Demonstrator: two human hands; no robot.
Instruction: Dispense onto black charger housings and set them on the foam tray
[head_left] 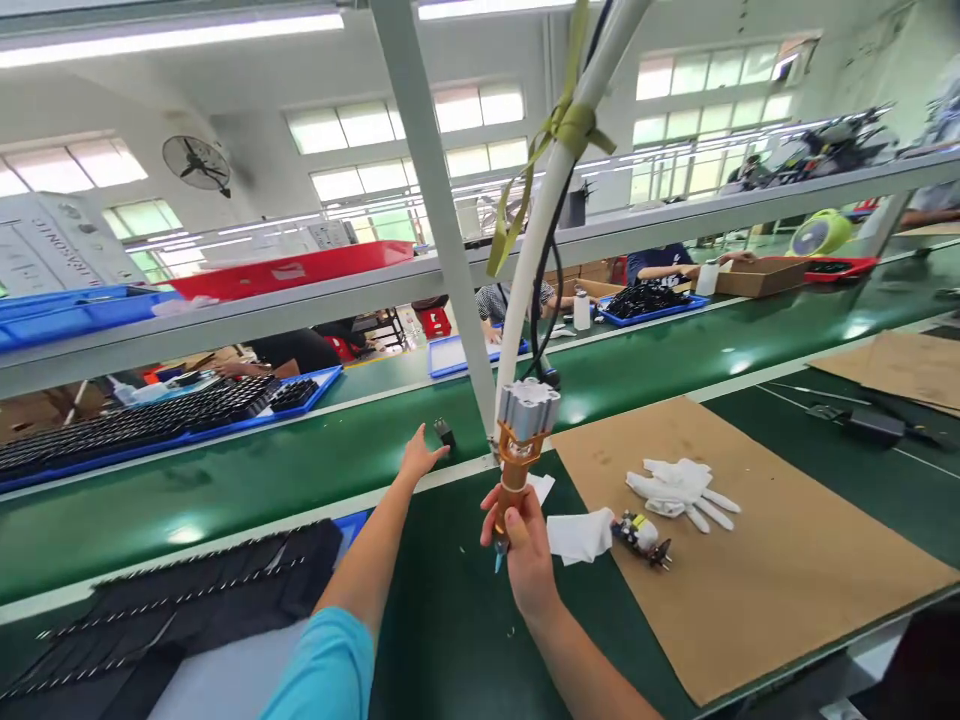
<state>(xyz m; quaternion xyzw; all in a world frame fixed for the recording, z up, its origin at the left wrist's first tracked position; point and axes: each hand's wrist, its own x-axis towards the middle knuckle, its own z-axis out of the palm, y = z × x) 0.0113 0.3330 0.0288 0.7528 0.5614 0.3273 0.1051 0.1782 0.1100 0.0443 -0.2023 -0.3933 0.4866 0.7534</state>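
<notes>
My left hand (420, 458) reaches out over the green conveyor belt, thumb and fingers apart and nothing between them. Close to its fingertips stands a small black plug-like piece (444, 433); whether they touch I cannot tell. My right hand (527, 555) is wrapped round a copper-coloured dispensing tool (516, 478), held upright. The tool has a grey ribbed metal block on top and a blue tip pointing down. To the right of this hand lie a folded white cloth (581, 536) and a small circuit board with plug pins (643, 540).
White gloves (682, 490) lie on a brown cardboard sheet (750, 590). Black parts in rows (202, 600) fill the left bench. A white post (450, 200) and pipe (540, 220) rise ahead. Beyond the conveyor belt (360, 455), co-workers sit near blue trays (307, 400).
</notes>
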